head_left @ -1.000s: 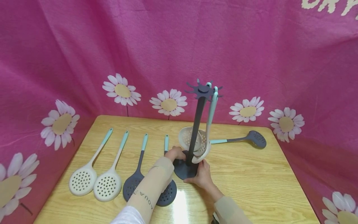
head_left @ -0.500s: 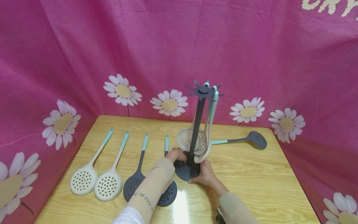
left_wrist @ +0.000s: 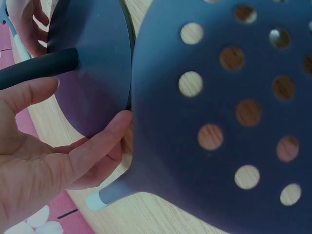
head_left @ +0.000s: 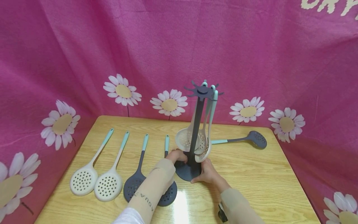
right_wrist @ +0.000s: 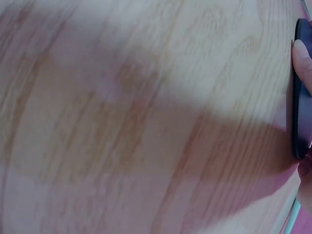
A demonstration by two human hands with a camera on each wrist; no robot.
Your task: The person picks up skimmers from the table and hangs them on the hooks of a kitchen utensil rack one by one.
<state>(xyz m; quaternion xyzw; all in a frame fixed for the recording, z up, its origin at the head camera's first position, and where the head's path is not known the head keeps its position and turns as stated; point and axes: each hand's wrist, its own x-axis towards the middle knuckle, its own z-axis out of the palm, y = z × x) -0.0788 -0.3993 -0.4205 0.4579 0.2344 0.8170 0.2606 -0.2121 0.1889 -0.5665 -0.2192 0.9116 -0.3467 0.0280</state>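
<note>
A dark utensil stand (head_left: 199, 124) with a hooked top stands upright at mid-table, both hands at its round base (head_left: 188, 172). My left hand (head_left: 177, 156) grips the base from the left; in the left wrist view its thumb lies over the base and its fingers (left_wrist: 105, 141) touch the rim. From the right, my right hand (head_left: 208, 174) holds the rim, with the thumb (right_wrist: 302, 61) on its edge in the right wrist view. Several cream perforated ladles (head_left: 183, 139) with mint handles hang on the stand's back and right side. The left forearm partly covers two dark skimmers.
Left of the stand lie two cream skimmers (head_left: 108, 185) and two dark skimmers (head_left: 132, 185), handles pointing away. A dark perforated ladle (head_left: 256, 139) lies to the right. A pink cloth with daisies (head_left: 170, 105) surrounds the wooden table (head_left: 251, 174).
The stand has turned, its hanging ladles swinging round leftward at the back, and its base has shifted slightly right. My right hand has moved a little right with it; my left hand barely moves.
</note>
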